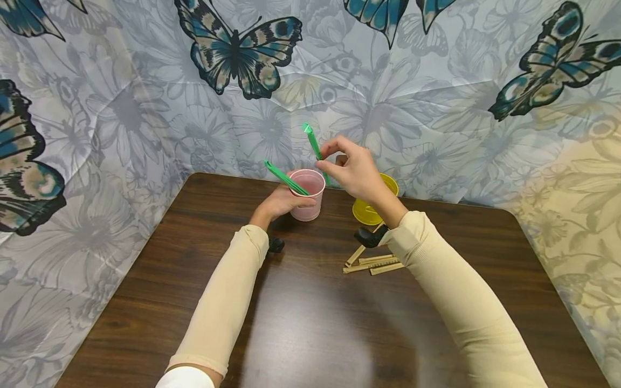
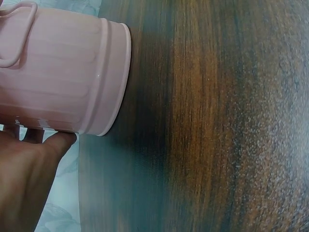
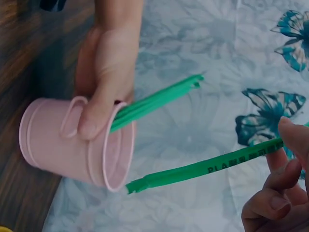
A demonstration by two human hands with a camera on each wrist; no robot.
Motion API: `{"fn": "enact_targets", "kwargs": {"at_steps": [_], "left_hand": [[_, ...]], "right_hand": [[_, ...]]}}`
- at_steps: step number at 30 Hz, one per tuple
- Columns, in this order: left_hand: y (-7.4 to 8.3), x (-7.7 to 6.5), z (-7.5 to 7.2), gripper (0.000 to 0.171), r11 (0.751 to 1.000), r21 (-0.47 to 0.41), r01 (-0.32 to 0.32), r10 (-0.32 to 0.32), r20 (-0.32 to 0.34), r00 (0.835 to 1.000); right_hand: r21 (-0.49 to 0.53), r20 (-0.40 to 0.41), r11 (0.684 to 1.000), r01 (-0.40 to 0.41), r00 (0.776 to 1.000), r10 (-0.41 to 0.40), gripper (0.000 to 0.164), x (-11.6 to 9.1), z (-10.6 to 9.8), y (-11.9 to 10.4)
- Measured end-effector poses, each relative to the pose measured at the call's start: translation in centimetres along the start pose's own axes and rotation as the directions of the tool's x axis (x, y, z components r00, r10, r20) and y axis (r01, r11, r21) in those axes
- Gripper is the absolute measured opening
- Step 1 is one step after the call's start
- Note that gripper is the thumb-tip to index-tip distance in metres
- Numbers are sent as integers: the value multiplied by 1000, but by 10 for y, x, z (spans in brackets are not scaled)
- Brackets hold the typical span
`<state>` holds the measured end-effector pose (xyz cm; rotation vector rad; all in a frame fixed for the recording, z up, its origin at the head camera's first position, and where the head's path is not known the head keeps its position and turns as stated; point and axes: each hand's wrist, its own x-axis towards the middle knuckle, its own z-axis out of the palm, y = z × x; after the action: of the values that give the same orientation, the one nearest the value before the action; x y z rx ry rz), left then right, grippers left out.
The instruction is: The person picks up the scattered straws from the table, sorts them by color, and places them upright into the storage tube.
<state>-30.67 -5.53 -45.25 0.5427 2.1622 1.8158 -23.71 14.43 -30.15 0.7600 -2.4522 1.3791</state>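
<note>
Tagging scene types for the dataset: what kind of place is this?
Likely a makeshift tabletop recording corner, not a real kitchen or shop: a dark wood-grain table boxed in by hung butterfly-print sheets, with only small props such as a pink cup and green sleeved sticks.

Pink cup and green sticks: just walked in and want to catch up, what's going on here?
A person is working at a dark wooden table. The left hand grips the pink cup, which already has green wrapped straws leaning in it. The right hand pinches another green straw just above the cup's rim. A yellow cup and tan wrapped sticks lie to the right.
</note>
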Motion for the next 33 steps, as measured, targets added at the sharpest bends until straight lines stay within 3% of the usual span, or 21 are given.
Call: {"fn": "enact_targets", "kwargs": {"at_steps": [5, 11, 17, 25, 33], "left_hand": [[-1, 2, -2, 72, 999, -42, -28, 31, 64, 997], [-1, 3, -2, 65, 996, -91, -14, 23, 93, 995], [1, 2, -2, 55, 1000, -22, -22, 23, 66, 998], [5, 3, -1, 48, 999, -28, -18, 20, 71, 997], [22, -7, -2, 46, 999, -28, 20, -18, 89, 996]], "right_hand": [[-45, 32, 999, 9, 999, -7, 18, 8, 18, 7], [-103, 45, 995, 16, 999, -12, 18, 11, 40, 33], [-191, 63, 981, -11, 998, 24, 15, 8, 57, 53], [-218, 88, 975, -36, 995, 56, 20, 5, 64, 60], [-213, 105, 975, -57, 991, 81, 24, 2, 65, 63]]}}
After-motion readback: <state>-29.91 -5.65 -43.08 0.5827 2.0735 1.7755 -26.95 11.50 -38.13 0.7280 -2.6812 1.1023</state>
